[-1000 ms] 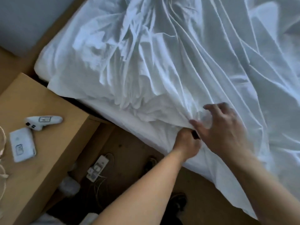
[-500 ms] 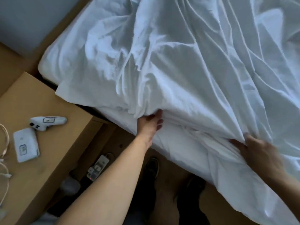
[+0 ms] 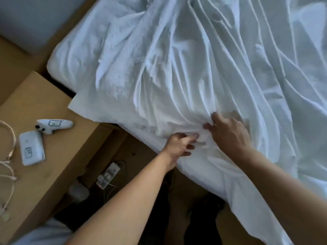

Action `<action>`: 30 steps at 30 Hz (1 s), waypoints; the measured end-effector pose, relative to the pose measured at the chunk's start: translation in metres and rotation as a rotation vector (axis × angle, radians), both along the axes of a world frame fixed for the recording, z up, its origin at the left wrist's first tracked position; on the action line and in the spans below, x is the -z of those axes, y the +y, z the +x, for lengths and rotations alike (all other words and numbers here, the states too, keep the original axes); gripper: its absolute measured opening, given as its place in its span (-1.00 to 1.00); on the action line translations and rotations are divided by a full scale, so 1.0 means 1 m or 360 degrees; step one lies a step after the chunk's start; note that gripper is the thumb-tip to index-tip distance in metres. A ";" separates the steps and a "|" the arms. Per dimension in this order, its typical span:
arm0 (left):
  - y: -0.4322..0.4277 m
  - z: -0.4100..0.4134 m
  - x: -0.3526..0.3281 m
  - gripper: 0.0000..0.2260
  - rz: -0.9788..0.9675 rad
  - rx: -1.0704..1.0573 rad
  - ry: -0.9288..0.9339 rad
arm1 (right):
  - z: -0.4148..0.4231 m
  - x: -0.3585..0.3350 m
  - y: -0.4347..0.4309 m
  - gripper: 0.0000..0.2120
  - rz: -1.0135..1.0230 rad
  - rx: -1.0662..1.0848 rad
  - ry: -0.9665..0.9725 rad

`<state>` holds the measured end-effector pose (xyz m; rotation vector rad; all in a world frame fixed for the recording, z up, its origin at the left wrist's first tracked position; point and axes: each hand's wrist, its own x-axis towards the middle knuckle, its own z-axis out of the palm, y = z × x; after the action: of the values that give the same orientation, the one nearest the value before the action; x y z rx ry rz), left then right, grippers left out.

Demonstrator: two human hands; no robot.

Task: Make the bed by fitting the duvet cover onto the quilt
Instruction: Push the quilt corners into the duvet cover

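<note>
Both hands bunch the white duvet cover [image 3: 203, 71] at the bed's near edge: left hand [image 3: 178, 145] curls around a fold, right hand [image 3: 228, 131] pinches fabric just beside it. Quilt not distinguishable. Risk: gripping one layer only, so cover slides off, hanging edge dragging floorward.

wooden nightstand [image 3: 58, 156], white controller [image 3: 53, 125], white box [image 3: 31, 150], cables [image 3: 8, 138], floor power strip [image 3: 109, 175]

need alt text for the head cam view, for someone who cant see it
Seen from above, a person's left hand and right hand bunch a fold of the white duvet cover at the near edge of a bed. A wooden bedside table at left holds two small white devices.
</note>
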<state>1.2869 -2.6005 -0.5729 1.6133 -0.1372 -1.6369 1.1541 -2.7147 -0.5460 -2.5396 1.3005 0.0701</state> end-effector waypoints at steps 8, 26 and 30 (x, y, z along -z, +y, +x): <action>-0.022 0.089 0.002 -0.16 0.0061 -0.1450 0.0165 | -0.098 0.001 -0.025 -0.70 -0.0001 0.0390 0.0018; -0.018 0.044 0.004 -0.18 -0.0117 -0.1147 0.0260 | 0.033 0.006 -0.020 -0.94 -0.0152 -0.0049 -0.0122; 0.001 0.096 0.015 -0.51 -0.0290 -0.1624 0.0558 | 0.029 0.000 -0.008 -0.72 -0.0175 -0.0047 -0.0018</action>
<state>1.3833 -2.5994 -0.5876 0.9467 0.6074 -1.0115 1.1834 -2.7230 -0.5459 -2.6470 1.2966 -0.0101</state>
